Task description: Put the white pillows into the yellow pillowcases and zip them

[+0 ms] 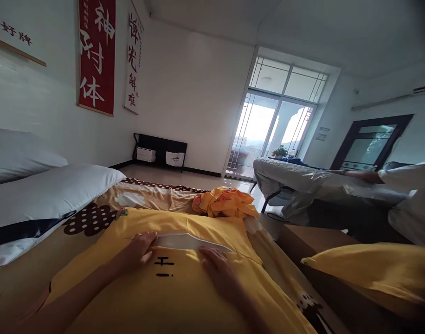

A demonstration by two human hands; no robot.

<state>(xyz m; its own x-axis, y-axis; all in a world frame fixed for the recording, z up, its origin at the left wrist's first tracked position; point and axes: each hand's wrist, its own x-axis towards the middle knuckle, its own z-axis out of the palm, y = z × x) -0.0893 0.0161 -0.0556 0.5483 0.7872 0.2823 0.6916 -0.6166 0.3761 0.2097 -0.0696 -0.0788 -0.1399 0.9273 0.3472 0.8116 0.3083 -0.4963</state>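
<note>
A yellow pillowcase (170, 297) with small black marks lies spread across the bed in front of me. Its slit-like opening shows a white pillow (176, 241) inside. At the left end of the slit, my left hand (141, 250) is closed on the fabric edge, thumb and fingers together. My right hand (217, 266) bends its fingers over the near edge on the other side; motion blurs it a little. Beyond the slit, a crumpled orange-yellow cloth (229, 202) with printed carrot-like shapes rests on the patterned bed sheet (170, 197).
White pillows (73, 185) lie at the left. To the right are a cardboard box (303, 236) and another yellow cushion-like piece (376, 269). Farther right, a person's arm (362, 176) reaches over a table with plastic sheeting (289, 174). A low black bench (160, 148) stands by the wall.
</note>
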